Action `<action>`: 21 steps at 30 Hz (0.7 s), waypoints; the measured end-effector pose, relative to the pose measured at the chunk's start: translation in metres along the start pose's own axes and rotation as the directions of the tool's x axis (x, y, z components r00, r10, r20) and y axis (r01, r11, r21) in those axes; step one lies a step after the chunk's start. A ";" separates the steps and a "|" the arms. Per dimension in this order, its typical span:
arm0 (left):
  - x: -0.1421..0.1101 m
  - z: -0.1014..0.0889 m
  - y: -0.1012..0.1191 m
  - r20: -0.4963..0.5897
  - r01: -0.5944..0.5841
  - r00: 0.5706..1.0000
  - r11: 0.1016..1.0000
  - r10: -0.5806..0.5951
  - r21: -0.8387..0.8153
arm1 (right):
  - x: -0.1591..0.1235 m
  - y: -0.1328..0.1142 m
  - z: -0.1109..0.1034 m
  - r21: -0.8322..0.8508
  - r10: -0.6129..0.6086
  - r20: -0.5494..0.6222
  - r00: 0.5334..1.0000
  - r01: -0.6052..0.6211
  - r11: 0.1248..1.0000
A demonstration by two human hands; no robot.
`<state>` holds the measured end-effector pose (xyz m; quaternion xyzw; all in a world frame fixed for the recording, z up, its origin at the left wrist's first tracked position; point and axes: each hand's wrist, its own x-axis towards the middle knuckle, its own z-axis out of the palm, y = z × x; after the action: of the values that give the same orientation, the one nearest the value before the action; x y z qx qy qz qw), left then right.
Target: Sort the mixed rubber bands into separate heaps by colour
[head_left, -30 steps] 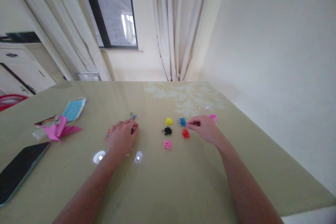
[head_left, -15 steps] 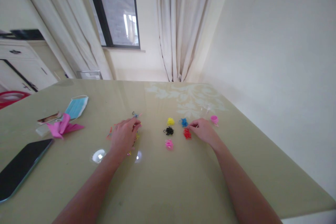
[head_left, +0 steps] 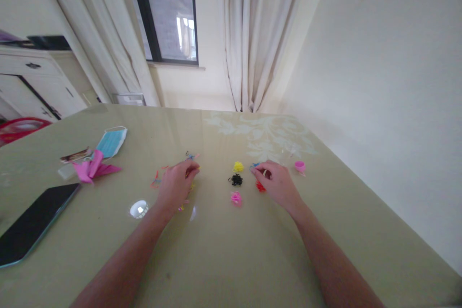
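Observation:
My left hand [head_left: 176,182] is closed in a pinch, palm down over a loose scatter of mixed-colour rubber bands [head_left: 191,156]. A small bit of yellow shows at its fingertips, seemingly a rubber band. My right hand [head_left: 277,183] pinches at the blue rubber bands [head_left: 255,165], partly covering them. What its fingertips hold is too small to make out. Beneath that hand, the red rubber bands [head_left: 260,186] are partly hidden. Small heaps of yellow rubber bands [head_left: 238,166], black rubber bands [head_left: 236,180] and pink rubber bands [head_left: 236,198] lie between my hands.
A pink cup-like piece [head_left: 300,167] lies right of my right hand. At left are a shiny clear dome [head_left: 139,209], a phone [head_left: 36,221], a pink folded-paper figure [head_left: 94,167] and a blue face mask [head_left: 112,142]. A wall [head_left: 397,106] borders the table's right side.
My right hand has shifted left and slightly away from me, now covering part of the blue and red heaps. My left hand has moved slightly right. The whole view has swung a little left.

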<state>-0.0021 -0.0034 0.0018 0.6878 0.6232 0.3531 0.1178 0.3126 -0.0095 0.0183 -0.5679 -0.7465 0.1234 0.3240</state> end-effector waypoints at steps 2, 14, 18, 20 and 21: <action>0.000 0.000 0.001 0.005 0.017 1.000 1.000 -0.017 0.017 | -0.005 -0.012 0.008 0.031 -0.059 -0.011 0.998 0.060 0.998; 0.000 -0.004 0.007 0.031 0.073 0.997 0.997 -0.074 0.026 | -0.018 -0.038 0.027 0.088 -0.139 0.018 0.990 0.137 0.987; -0.003 0.001 0.015 0.057 -0.024 0.998 0.984 0.035 -0.177 | -0.018 -0.041 0.027 0.152 -0.123 -0.019 0.992 0.125 0.981; -0.008 0.005 0.023 0.095 -0.090 0.987 0.937 0.130 -0.338 | -0.019 -0.044 0.027 0.217 -0.126 -0.028 0.992 0.129 0.968; -0.011 0.007 0.028 0.119 -0.106 0.979 0.907 0.168 -0.407 | -0.020 -0.046 0.026 0.248 -0.136 -0.029 0.990 0.139 0.959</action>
<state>0.0245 -0.0178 0.0102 0.7163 0.4775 0.4267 0.2772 0.2640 -0.0377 0.0165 -0.4701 -0.7607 0.1905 0.4050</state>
